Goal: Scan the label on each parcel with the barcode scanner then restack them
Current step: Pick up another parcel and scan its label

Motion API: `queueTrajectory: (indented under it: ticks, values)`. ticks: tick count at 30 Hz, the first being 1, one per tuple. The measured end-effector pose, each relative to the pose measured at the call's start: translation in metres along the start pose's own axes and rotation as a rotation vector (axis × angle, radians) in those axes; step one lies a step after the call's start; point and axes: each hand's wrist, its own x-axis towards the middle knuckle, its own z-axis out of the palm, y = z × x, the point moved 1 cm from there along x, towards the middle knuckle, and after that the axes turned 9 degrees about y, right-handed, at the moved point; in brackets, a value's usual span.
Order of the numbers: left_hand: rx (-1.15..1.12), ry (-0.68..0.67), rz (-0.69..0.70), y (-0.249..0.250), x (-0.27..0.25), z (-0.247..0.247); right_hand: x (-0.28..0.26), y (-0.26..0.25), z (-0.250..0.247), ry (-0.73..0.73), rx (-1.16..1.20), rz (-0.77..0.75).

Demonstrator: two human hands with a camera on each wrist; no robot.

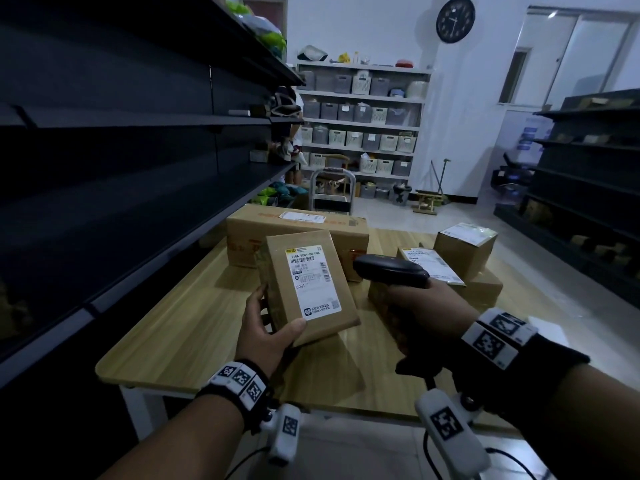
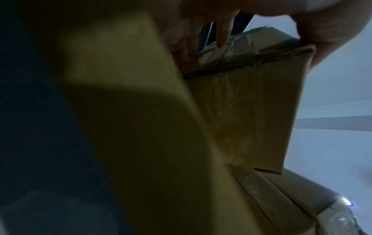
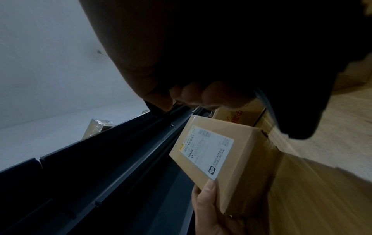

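In the head view the left hand [image 1: 268, 332] grips a flat brown parcel [image 1: 310, 285] above the middle of the wooden bench [image 1: 180, 327], thumb pressed on its near edge and fingers wrapped round its left side, the white label [image 1: 313, 280] turned up toward the camera. The right hand [image 1: 429, 306] is wrapped round the handle of the black barcode scanner [image 1: 389, 268], whose nose sits just right of the parcel and points left across it. To scan well, I judge the nose should tip down toward the barcode at the far end of the label, with the thumb kept off the print and the parcel held steady. A large carton [image 1: 298, 237] lies at the far side and more boxes [image 1: 464, 251] are stacked on the right; which pile is the scanned one I cannot tell. In the left wrist view, dim and blurred, fingers [image 2: 221, 33] curl over the taped edge of the parcel [image 2: 251, 111], so the grasp looks firm. In the right wrist view the fingers [image 3: 211, 95] are curled round the dark scanner body, and beyond them the label [image 3: 207, 152] faces the camera squarely, the left thumb [image 3: 207, 189] just touching its near corner; easing that thumb back would keep the label clear.
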Motion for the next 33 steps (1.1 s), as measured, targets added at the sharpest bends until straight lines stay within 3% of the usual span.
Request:
queueTrajectory:
  ticks: [7,17,22,33]
  values:
    - [-0.026,0.005,-0.043,0.002,-0.001,0.002,0.006,0.013,-0.001,0.019,0.081,-0.010]
    - [-0.245,0.104,-0.327,0.032,0.006,0.015,0.022,0.014,-0.026,0.105,0.308,-0.080]
    - [-0.342,-0.049,-0.333,0.088,0.012,0.048,0.025,-0.007,-0.047,0.189,0.244,-0.160]
    - [-0.349,-0.292,-0.436,0.170,0.018,0.145,0.031,-0.039,-0.123,0.334,0.383,-0.227]
